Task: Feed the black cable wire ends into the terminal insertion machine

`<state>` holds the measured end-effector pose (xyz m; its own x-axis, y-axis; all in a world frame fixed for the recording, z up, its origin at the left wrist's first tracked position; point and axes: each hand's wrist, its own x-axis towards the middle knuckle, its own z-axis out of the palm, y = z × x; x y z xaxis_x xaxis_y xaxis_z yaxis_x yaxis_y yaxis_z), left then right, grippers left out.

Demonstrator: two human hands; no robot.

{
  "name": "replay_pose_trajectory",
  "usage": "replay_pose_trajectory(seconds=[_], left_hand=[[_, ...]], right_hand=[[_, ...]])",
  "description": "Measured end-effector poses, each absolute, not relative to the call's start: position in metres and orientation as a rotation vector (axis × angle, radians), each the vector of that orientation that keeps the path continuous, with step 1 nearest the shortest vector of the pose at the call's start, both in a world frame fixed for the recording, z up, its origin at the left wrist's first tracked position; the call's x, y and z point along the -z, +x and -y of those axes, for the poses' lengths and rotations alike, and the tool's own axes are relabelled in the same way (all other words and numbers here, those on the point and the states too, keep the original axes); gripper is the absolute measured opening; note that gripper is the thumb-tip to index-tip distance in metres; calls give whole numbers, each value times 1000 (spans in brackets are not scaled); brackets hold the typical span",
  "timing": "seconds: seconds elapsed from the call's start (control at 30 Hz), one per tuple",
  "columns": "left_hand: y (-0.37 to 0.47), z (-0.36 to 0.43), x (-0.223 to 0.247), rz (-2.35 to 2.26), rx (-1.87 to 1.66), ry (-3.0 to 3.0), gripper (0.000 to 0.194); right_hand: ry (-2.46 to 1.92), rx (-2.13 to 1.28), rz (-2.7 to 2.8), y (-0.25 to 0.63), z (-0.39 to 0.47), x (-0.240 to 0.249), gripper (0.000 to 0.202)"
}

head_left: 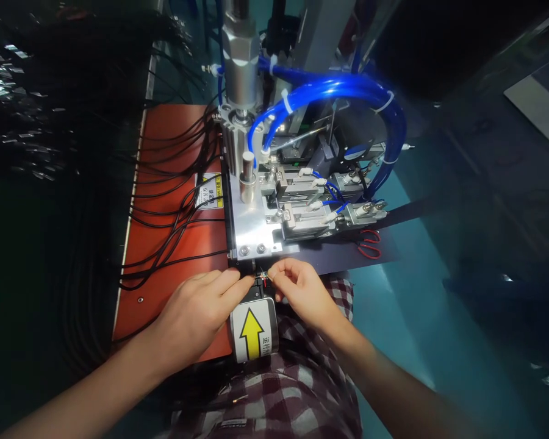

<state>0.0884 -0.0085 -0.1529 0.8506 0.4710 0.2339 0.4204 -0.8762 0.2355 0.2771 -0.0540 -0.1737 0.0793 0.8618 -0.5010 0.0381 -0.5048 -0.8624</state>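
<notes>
My left hand (205, 305) is at the machine's near edge, its thumb and fingers closed around something I cannot make out. Facing it from the right, my right hand (302, 286) has thumb and forefinger pinched together. Between the fingertips lies a small connector-like piece with coloured wires (264, 276), above a black fixture (257, 291). Whether either hand grips that piece is too small to tell. Just below the fixture is a curved white plate with a yellow arrow (252, 332).
A metal machine (251, 225) with blue air hoses (333, 88) stands directly ahead. Black cables (178, 244) cross the orange-red board (165, 305) at left. Red-handled scissors (370, 244) lie right of the machine. Checked fabric (279, 396) covers my lap.
</notes>
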Motion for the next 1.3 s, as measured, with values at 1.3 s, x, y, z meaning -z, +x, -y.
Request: replay_pose_trajectory(seconds=[1.3], left_hand=[[84, 5, 150, -650, -366, 2661, 34]], right_hand=[[-1469, -1562, 837, 281, 53, 177, 22]])
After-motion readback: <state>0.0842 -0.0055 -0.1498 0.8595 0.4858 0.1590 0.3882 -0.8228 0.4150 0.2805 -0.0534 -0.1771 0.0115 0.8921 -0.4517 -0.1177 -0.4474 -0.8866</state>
